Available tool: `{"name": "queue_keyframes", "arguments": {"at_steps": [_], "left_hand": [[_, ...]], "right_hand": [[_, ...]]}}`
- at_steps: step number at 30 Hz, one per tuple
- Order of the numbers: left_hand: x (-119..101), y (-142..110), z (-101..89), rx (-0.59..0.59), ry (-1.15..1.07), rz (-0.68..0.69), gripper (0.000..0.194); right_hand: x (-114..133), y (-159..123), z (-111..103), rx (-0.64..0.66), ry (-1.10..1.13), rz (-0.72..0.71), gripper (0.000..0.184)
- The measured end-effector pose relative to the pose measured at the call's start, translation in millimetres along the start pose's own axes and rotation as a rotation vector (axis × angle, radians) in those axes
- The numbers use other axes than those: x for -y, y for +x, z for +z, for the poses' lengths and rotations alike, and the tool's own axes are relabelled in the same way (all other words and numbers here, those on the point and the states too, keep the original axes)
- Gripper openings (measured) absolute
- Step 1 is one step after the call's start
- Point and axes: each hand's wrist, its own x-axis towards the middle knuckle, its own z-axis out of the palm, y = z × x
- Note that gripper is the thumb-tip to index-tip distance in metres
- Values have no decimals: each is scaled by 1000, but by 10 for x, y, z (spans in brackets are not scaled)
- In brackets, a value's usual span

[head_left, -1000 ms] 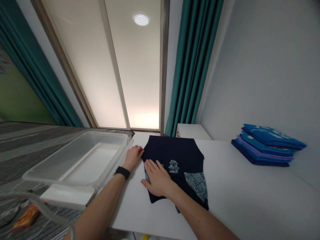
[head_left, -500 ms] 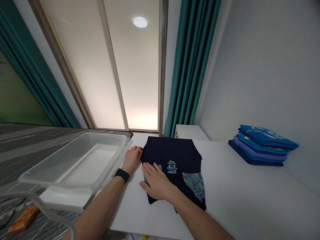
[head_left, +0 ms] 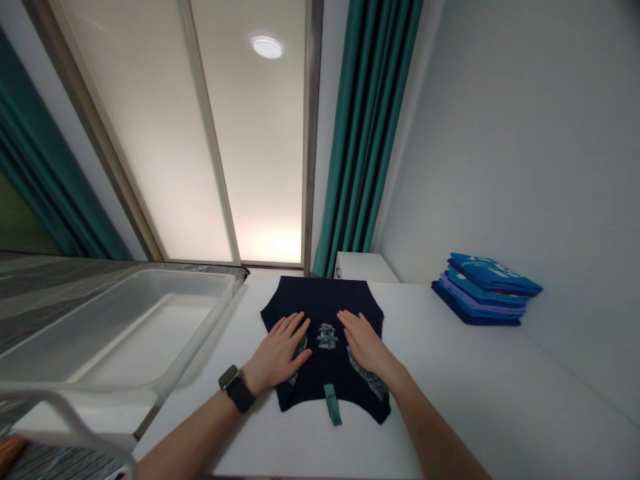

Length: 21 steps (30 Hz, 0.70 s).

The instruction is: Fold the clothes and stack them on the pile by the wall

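A dark navy garment point(head_left: 323, 300) lies spread on the white table, with a pale blue motif point(head_left: 327, 337) at its middle and a teal strip point(head_left: 333, 405) sticking out at its near edge. My left hand point(head_left: 281, 353) rests flat on its left side, fingers stretched out, a black watch on the wrist. On the right side, my right hand point(head_left: 365, 343) also lies flat, palm down. Both hands partly cover the patterned patches on the garment.
To the right sits a stack of folded blue and purple cloths point(head_left: 483, 293) on the white table point(head_left: 450, 387). A clear plastic bin point(head_left: 200, 340) stands at the left. Behind the table is a white cabinet point(head_left: 367, 267); a grey curved tube point(head_left: 70, 417) crosses the lower left.
My right hand has moved from the garment's left side to its right side. My left hand has come from its left edge onto the cloth. The teal strip now shows.
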Motion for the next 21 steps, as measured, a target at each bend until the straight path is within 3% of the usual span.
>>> {"name": "queue_keyframes", "arguments": {"at_steps": [5,11,14,21], "left_hand": [[35,-33,95,62,45,12,62],[33,-25,90,90,56,2,63],[19,-29,11,85,42,2,60],[-57,-79,-247,129,-36,-6,46]], "right_hand": [[-62,10,-113,-9,-180,103,37],[-42,226,-185,186,-286,122,19],[-86,267,-201,214,-282,135,13],[-135,181,-131,110,-249,129,8]]}}
